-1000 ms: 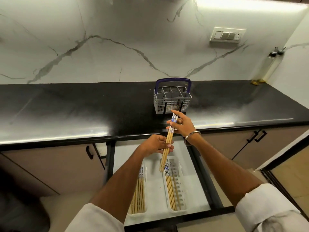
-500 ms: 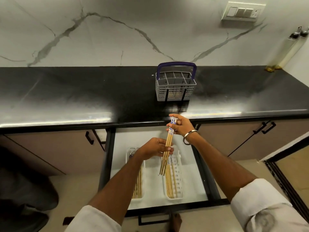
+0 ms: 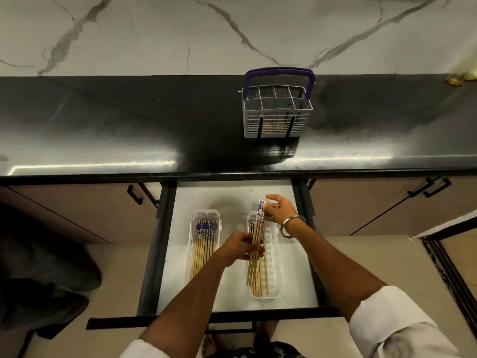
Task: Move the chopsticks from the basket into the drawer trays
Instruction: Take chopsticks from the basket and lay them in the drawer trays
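1. A bundle of chopsticks (image 3: pixel 256 250) is held over the right tray (image 3: pixel 273 264) in the open drawer (image 3: pixel 232 200), wooden tips toward the drawer's front edge and blue-and-white patterned ends toward the counter.
2. The left hand (image 3: pixel 238 248) grips the bundle around its middle, fingers curled round the sticks.
3. The right hand (image 3: pixel 278 210) holds the patterned top ends, thumb and fingers pinching them; a metal bangle (image 3: pixel 290 224) sits on that wrist.
4. The lower tips of the bundle reach down into the right tray, near its front end. Whether other chopsticks already lie under them in that tray is hard to tell.
5. The left tray (image 3: pixel 205 246) lies beside it in the drawer, apart from the right tray, and holds a neat row of chopsticks with patterned ends toward the counter.
6. The basket (image 3: pixel 277 113), white wire with a purple handle, stands on the black counter (image 3: pixel 129 125) behind the drawer, toward the counter's back edge and slightly right of the drawer's middle. Pale wooden sticks show faintly through its lower mesh.
7. Both forearms are bare, with white sleeves (image 3: pixel 392 329) rolled up at the bottom of the view.
8. A marble-patterned wall (image 3: pixel 154 34) rises behind the counter, and closed cabinet doors with black handles (image 3: pixel 429 187) flank the drawer.
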